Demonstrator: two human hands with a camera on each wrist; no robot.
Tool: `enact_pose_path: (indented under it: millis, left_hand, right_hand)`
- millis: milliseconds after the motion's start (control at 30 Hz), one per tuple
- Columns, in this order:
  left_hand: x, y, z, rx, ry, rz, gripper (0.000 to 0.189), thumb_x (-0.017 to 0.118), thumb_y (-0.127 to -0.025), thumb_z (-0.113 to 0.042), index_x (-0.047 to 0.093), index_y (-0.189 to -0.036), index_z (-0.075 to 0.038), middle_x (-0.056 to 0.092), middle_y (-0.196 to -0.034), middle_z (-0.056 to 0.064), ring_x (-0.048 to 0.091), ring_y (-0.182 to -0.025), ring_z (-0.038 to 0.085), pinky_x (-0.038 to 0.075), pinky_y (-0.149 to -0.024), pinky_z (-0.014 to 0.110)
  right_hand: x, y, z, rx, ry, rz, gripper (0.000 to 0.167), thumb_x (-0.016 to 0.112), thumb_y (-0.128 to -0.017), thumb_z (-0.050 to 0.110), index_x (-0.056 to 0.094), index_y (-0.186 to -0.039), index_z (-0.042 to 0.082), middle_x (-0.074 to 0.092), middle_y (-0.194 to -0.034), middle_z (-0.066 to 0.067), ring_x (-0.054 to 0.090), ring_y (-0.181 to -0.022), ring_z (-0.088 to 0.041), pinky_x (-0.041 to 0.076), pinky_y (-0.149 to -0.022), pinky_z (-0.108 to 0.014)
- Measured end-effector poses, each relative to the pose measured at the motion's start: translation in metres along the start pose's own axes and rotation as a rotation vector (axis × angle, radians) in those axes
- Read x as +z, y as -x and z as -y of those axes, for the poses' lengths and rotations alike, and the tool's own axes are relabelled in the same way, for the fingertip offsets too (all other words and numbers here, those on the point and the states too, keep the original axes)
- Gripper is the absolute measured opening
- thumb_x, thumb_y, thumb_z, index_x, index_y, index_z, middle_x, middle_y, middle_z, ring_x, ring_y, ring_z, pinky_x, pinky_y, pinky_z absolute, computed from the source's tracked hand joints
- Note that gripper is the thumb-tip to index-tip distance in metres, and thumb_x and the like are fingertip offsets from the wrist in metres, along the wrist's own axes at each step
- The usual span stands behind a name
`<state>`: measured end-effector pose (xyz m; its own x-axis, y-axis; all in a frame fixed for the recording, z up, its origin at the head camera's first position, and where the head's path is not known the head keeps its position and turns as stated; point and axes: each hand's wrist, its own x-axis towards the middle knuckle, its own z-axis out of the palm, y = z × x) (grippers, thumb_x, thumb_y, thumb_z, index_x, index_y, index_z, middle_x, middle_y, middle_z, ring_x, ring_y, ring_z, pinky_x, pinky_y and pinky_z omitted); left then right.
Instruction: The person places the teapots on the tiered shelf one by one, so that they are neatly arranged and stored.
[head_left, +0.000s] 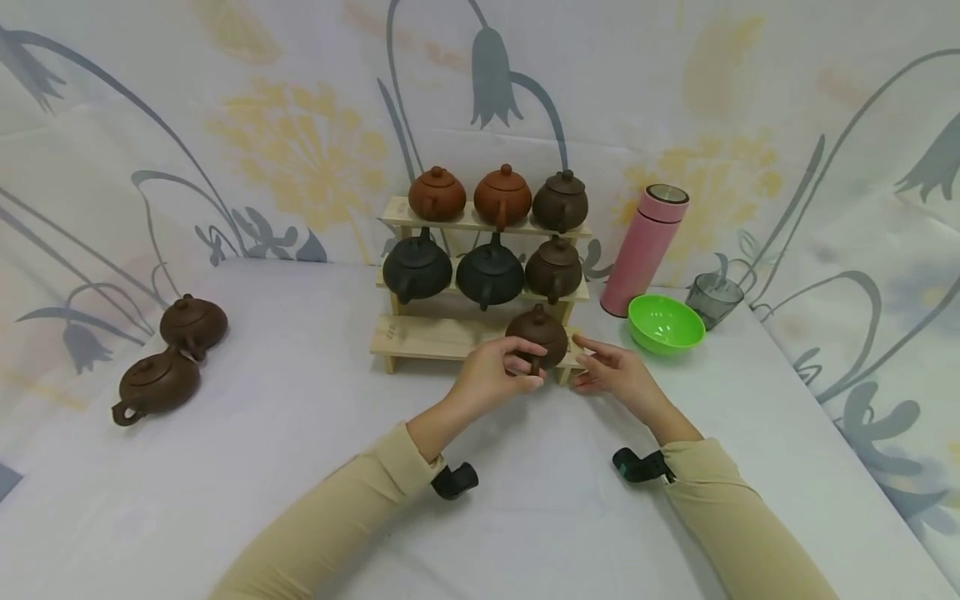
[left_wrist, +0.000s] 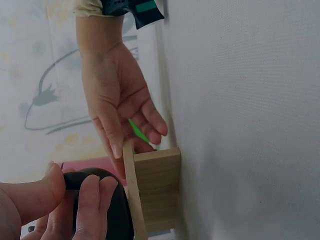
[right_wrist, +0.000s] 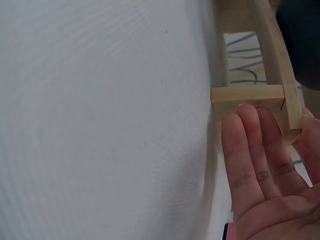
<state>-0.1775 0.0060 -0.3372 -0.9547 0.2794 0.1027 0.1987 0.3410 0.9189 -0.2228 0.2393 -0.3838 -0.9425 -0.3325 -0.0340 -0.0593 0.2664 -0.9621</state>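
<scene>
My left hand [head_left: 497,367] grips a dark brown clay teapot [head_left: 538,332] by its handle, at the right end of the wooden rack's lowest shelf [head_left: 427,337]. In the left wrist view the teapot [left_wrist: 117,212] looks nearly black, partly hidden by the fingers. My right hand [head_left: 615,379] holds the right end of that same shelf. Its fingers [right_wrist: 252,150] lie against the shelf's leg [right_wrist: 247,97], and the board's end passes between them and the thumb side.
Above, two shelves carry several reddish, black and brown teapots [head_left: 490,275]. A pink thermos [head_left: 645,250], green bowl [head_left: 666,325] and clear cup [head_left: 714,300] stand right of the rack. Two brown teapots [head_left: 160,383] sit at the table's left.
</scene>
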Motion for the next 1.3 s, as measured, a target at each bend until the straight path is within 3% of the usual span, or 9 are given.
enact_pose_path:
  millis: [367, 667, 767, 867, 933, 1067, 1300]
  left_hand:
    - [0.009, -0.011, -0.002, 0.005, -0.052, -0.039, 0.029, 0.076, -0.077, -0.007, 0.068, -0.105, -0.012, 0.070, -0.083, 0.002, 0.064, -0.076, 0.011, 0.045, -0.057, 0.022]
    - [0.009, -0.011, -0.003, 0.003, -0.072, -0.016, 0.031, 0.074, -0.080, -0.008, 0.067, -0.110, -0.014, 0.067, -0.089, 0.002, 0.063, -0.082, 0.015, 0.045, -0.058, 0.022]
    - [0.008, -0.010, 0.000, 0.002, -0.025, 0.016, 0.033, 0.072, -0.082, -0.009, 0.064, -0.114, -0.013, 0.064, -0.093, 0.004, 0.063, -0.083, 0.017, 0.049, -0.064, 0.022]
    - [0.005, -0.009, 0.004, -0.017, 0.079, 0.058, 0.035, 0.070, -0.084, -0.008, 0.062, -0.117, -0.012, 0.061, -0.098, 0.006, 0.065, -0.086, 0.018, 0.053, -0.069, 0.025]
    - [0.001, -0.008, 0.007, -0.035, 0.150, 0.082, 0.036, 0.069, -0.084, -0.007, 0.060, -0.119, -0.010, 0.060, -0.102, 0.008, 0.065, -0.087, 0.021, 0.054, -0.069, 0.027]
    - [-0.014, -0.003, 0.013, -0.053, 0.206, 0.079, 0.039, 0.068, -0.085, -0.007, 0.057, -0.123, -0.009, 0.060, -0.106, 0.011, 0.064, -0.093, 0.024, 0.054, -0.072, 0.029]
    - [-0.056, 0.015, 0.031, 0.014, 0.233, 0.015, 0.044, 0.067, -0.085, -0.002, 0.051, -0.126, 0.002, 0.060, -0.106, 0.019, 0.064, -0.091, 0.027, 0.053, -0.076, 0.033]
  right_hand:
    - [0.002, -0.001, 0.004, -0.008, -0.004, 0.004, 0.050, 0.053, -0.097, 0.016, 0.036, -0.141, -0.002, 0.063, -0.099, -0.023, 0.066, -0.081, -0.020, 0.053, -0.075, -0.035]
    - [0.003, -0.001, 0.005, -0.009, -0.012, 0.003, 0.050, 0.052, -0.097, 0.016, 0.035, -0.141, -0.002, 0.062, -0.102, -0.025, 0.067, -0.081, -0.020, 0.053, -0.076, -0.035]
    - [0.003, 0.000, 0.005, -0.001, -0.021, -0.005, 0.050, 0.052, -0.097, 0.016, 0.035, -0.141, -0.002, 0.062, -0.102, -0.025, 0.066, -0.081, -0.020, 0.053, -0.075, -0.035]
    - [0.002, 0.001, 0.004, 0.002, -0.023, -0.010, 0.051, 0.052, -0.097, 0.016, 0.035, -0.141, -0.002, 0.063, -0.100, -0.023, 0.066, -0.080, -0.020, 0.053, -0.075, -0.034]
    - [0.002, 0.001, 0.004, 0.001, -0.029, -0.012, 0.050, 0.052, -0.097, 0.015, 0.036, -0.141, -0.002, 0.063, -0.099, -0.023, 0.066, -0.079, -0.020, 0.054, -0.074, -0.035]
    - [0.002, 0.002, 0.002, -0.007, -0.031, -0.002, 0.050, 0.052, -0.097, 0.014, 0.034, -0.141, -0.003, 0.063, -0.100, -0.025, 0.067, -0.080, -0.021, 0.053, -0.075, -0.036]
    - [0.002, 0.002, 0.000, 0.004, -0.035, -0.007, 0.050, 0.051, -0.097, 0.015, 0.035, -0.141, -0.002, 0.062, -0.104, -0.023, 0.066, -0.079, -0.018, 0.053, -0.075, -0.035]
